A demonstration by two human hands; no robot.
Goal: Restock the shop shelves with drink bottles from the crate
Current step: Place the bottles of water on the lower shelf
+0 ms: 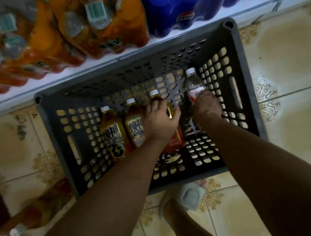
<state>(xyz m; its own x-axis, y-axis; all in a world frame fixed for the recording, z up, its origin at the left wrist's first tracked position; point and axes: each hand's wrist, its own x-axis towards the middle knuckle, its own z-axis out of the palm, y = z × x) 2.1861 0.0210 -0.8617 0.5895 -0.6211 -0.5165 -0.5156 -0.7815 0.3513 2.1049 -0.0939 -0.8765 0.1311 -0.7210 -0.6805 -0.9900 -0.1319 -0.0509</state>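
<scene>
Left hand [160,121] round amber bottle [168,110]; right hand [206,106] round water bottle [194,87]

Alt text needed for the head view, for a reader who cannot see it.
Seen from above, a person's left hand grips a yellow drink bottle and the right hand grips a clear water bottle inside a dark plastic crate on a tiled floor. Two more yellow bottles lie beside them; packed drinks fill the white shelf above.

a shop: shrink-wrapped drink packs [99,27] on a white shelf [112,60] above tiled floor [282,48].
</scene>
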